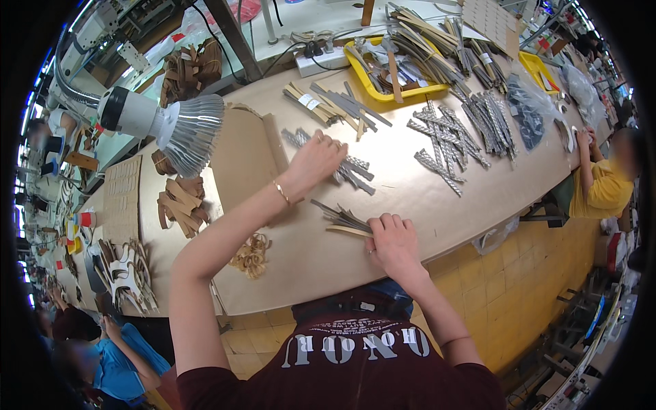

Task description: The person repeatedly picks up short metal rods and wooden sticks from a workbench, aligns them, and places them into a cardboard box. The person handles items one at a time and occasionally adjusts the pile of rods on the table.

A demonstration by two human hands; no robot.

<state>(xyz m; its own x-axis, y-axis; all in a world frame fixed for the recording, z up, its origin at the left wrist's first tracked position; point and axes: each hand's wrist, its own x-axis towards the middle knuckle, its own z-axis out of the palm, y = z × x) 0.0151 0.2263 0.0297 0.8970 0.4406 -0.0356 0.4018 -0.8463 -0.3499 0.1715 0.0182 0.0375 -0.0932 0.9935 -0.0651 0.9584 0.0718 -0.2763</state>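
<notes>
Silver-grey straps on papered table, beneath left hand; fingers curled, grip hidden, cannot tell. Right hand bunched over grey-and-tan strip ends, likely keeping them together; pinch unconfirmed.

Bright glare on the table
</notes>
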